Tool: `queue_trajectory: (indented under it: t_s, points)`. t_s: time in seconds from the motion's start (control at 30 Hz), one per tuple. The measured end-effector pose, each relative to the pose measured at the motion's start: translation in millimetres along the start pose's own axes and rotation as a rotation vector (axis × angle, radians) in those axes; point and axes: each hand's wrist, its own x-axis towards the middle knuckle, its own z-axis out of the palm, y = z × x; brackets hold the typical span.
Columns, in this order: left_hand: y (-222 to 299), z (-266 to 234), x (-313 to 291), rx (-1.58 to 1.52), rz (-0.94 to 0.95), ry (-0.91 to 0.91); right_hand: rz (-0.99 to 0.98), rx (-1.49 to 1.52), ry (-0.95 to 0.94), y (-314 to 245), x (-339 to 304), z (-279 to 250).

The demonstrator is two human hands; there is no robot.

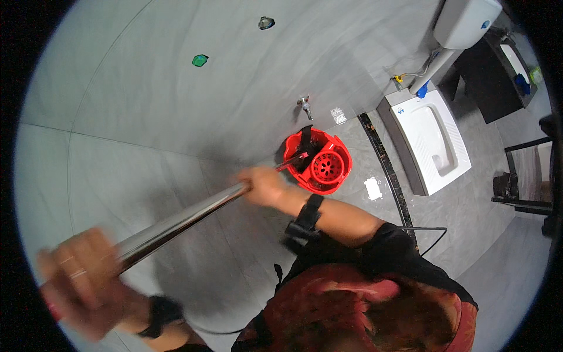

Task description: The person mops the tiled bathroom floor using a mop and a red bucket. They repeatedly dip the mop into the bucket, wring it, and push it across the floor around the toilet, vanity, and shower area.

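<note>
Both hands grip a long silver mop handle [185, 223] that slants from the lower left toward the middle. My left hand [88, 281], blurred and with a ring on a finger, wraps round its upper end near a red tip. Farther down the pole, my right hand [264, 186] is closed about it, also blurred. Beyond that hand the pole turns red and runs into a red mop bucket [346, 151]. Inside the bucket, a round red wringer basket [327, 168] with slots takes up one side, beside dark contents; the mop head cannot be made out clearly.
A wall tap [304, 107] sticks out above the bucket. To the right are a dark floor strip [387, 167], a white squat toilet [431, 141] on a raised base, its cistern [466, 23], and a black cabinet [492, 79]. A white patch [373, 188] marks the grey floor.
</note>
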Motion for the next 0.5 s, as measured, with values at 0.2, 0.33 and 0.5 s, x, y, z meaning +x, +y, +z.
queue_trajectory:
  t_s: [0.2,0.33,0.5]
  points:
    - [-106.5,84.5,-5.8,-0.31,-0.041,0.07,0.308,-0.086,0.044,108.2,-19.8,17.1]
    - [-79.2,87.7,-9.9,-0.224,-0.16,0.129,0.172,-0.166,-0.039,102.0,-19.1,9.9]
    - [18.8,18.8,15.0,-0.259,0.053,0.185,-0.236,0.056,-0.001,9.8,-5.1,-8.0]
